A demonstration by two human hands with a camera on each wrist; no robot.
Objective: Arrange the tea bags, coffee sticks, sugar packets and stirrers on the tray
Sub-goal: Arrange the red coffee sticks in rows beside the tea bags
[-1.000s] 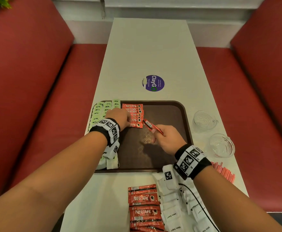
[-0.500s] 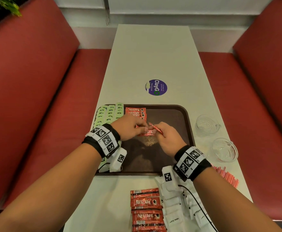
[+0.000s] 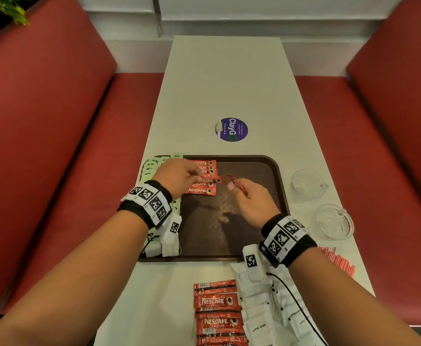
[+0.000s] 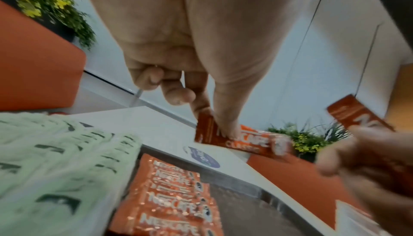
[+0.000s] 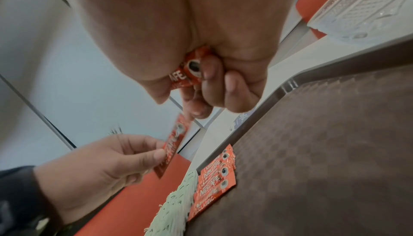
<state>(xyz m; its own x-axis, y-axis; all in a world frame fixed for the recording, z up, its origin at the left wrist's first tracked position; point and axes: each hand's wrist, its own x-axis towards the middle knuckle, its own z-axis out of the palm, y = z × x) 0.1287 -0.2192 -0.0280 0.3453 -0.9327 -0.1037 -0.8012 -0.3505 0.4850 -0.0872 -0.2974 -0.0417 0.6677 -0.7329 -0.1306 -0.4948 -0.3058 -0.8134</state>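
On the brown tray (image 3: pixel 267 171), the green tea bags (image 3: pixel 152 168) fill the far-left corner beside the coffee row (image 3: pixel 202 178). The left hand (image 3: pixel 177 177) has just taken a coffee stick (image 3: pixel 215 180) from the right and pinches it above that row; next it likely lays it down. The right hand (image 3: pixel 252 203) keeps a clenched grip on another stick (image 3: pixel 238 185). More sticks (image 3: pixel 217 313) and sugar packets (image 3: pixel 262 308) wait on the desk (image 3: pixel 224 83).

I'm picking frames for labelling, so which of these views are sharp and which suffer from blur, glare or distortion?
Head view: mostly sharp, wide-angle bending at the edges, hands' shadow and a light sheen on the tray. Left wrist view: softest, with the tea bags and the right hand smeared, the pinched coffee stick slightly blurred. Right wrist view: the printed coffee sticks readable, the left hand slightly blurred.
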